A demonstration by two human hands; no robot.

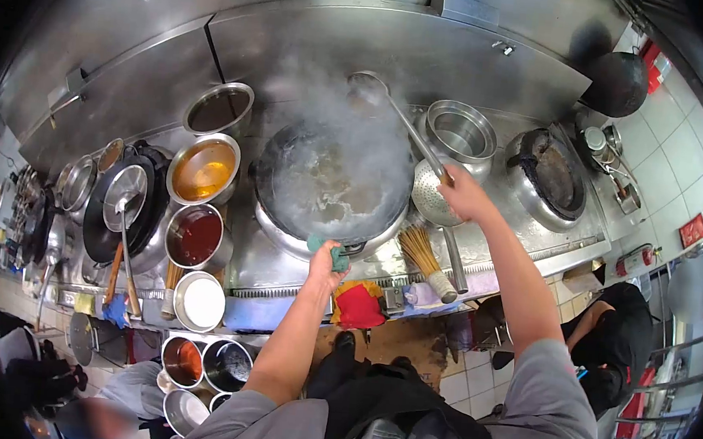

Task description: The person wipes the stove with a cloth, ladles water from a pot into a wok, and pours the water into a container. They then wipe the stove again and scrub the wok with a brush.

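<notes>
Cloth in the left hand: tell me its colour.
The cloth is bluish green; the head view shows it best.

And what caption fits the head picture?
Left hand holding a green cloth at the edge of a steaming wok, right hand holding a ladle.

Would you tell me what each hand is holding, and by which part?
The right hand holds a ladle by its wooden end; the left hand grips a green cloth at the wok's near handle.

Steel wall [324, 44]: brightly lit, soft glare.
Wok [333, 189]: hazed by pale steam [358, 133].
Room edges: bowed, corners black.
</notes>
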